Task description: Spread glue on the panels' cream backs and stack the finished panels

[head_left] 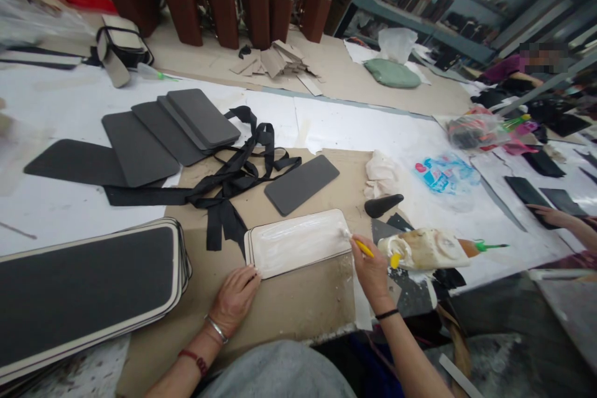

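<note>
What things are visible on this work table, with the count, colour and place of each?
cardboard: one sheet, brown, near edge
cream panel: one atop a thin stack, cream smeared white, on the cardboard
brush: one, yellow handle, tip on the panel's right end
glue bottle: one, dirty cream, lying right of the panel
straps: one tangle, black, above the panel
foam pads: about five, grey, fanned upper left
single pad: one, grey, right of the straps
edged panels: one stack, dark grey with cream rims, lower left
bags: about seven, brown, upright at the back
left hand: one, flat at the panel's lower left corner
right hand: one, closed on the brush
</note>
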The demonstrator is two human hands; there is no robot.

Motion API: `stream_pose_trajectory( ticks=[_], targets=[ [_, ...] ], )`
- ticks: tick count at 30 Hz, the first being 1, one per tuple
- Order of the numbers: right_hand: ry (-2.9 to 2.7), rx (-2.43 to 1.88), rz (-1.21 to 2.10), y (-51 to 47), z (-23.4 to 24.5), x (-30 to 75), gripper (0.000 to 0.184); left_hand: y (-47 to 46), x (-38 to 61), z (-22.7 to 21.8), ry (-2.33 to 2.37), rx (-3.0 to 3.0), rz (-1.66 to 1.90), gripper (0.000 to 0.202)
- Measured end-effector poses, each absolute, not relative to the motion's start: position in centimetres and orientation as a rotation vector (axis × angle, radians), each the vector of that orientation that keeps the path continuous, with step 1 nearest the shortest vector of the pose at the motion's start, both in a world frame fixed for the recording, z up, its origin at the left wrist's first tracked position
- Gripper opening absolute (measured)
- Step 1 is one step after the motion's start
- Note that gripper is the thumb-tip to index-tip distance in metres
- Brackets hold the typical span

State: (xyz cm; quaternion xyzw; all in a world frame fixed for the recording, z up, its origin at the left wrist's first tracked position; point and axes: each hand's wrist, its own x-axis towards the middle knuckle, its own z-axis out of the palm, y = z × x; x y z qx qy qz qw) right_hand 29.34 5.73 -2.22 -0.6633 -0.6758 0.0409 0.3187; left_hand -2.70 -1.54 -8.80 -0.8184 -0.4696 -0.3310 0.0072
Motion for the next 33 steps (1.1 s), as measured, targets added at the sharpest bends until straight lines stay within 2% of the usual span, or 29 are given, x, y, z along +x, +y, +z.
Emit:
stream_pose_trajectory(
  ticks=[4, 10, 15, 23, 29, 33],
  targets=[
    [-1.870, -1.644, 0.159, 3.4, -2.1, 26.2, 0.034, -1.6, -2.6, -8.8, -1.496, -2.553, -1.051, 0.019],
    [-1.497, -1.578, 0.893, 3.2, -0.4, 18.7, 0.026, -1.6, -2.3, -8.5, -1.543, -2.545, -1.086, 0.019],
    [-1.245, -1.431, 1.248, 5.0, -1.2, 14.0, 0.029, -1.5, -2.1, -8.4, -1.554, -2.524, -1.088, 0.020],
    [-1.404, -1.452, 1.026, 6.0, -1.8, 13.8, 0.024, -1.6, -2.0, -8.5, -1.601, -2.543, -1.064, 0.017],
    [-1.537, -1.463, 1.064, 4.3, -1.3, 13.4, 0.022, -1.6, -2.2, -8.3, -1.585, -2.549, -1.053, 0.016],
    [-1.541, -1.561, 1.050, 2.1, -1.5, 16.7, 0.027, -1.7, -2.4, -8.3, -1.566, -2.570, -1.037, 0.018]
  ],
)
